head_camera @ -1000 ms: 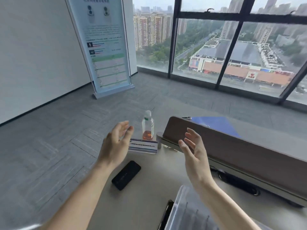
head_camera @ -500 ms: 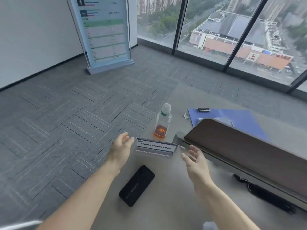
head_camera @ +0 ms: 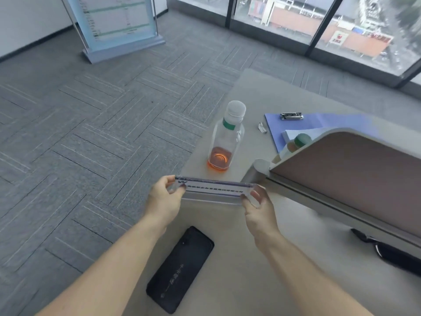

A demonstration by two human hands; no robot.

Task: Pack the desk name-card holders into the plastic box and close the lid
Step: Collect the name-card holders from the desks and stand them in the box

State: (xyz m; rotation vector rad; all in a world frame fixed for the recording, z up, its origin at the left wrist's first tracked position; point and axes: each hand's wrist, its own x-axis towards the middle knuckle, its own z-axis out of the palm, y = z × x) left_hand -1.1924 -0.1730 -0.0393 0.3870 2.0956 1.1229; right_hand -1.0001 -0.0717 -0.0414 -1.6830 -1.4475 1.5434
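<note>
1 name-card holder (head_camera: pixel 214 190) in view, 1 bottle (head_camera: pixel 224 142), 1 black phone (head_camera: pixel 180 269), 2 hands. The left hand (head_camera: pixel 163 199) and right hand (head_camera: pixel 259 212) are each pinching 1 end of the holder, fingers (head_camera: pixel 169 182) closing on its short edges. The holder is sitting between them at the surface (head_camera: pixel 227 258) edge, just in front of the bottle, long axis running left-right, printed face tilting toward the person.

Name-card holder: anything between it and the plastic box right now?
Cannot say for the full path: the plastic box is out of frame. The name-card holder is pinched at its ends by the left hand and right hand. Nearest things: the bottle just beyond it and the phone on the desk nearer the person.
</note>
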